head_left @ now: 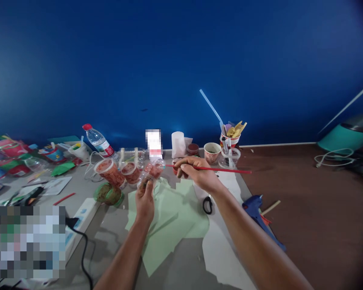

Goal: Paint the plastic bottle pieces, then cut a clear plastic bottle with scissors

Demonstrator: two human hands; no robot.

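Note:
My left hand [145, 197] is closed on the near end of a clear plastic bottle [153, 168] smeared with red paint. A red-handled paintbrush [226, 170] lies in the closed fingers of my right hand [196, 171], its tip pointing left at the bottle; whether it touches cannot be made out. Just left stand red-smeared plastic cups [109, 172] and a green-and-brown painted container [109, 194]. Behind my right hand are a small tub of red paint [192, 149] and a patterned paper cup [212, 153]. Pale green paper [175, 221] lies under both hands.
Black-handled scissors [207, 205] and a blue glue gun [260, 213] lie on the right. A power strip [84, 215] with a black cord is at the left. A red-capped water bottle [98, 141] stands near the wall, beside a lit phone screen [154, 143].

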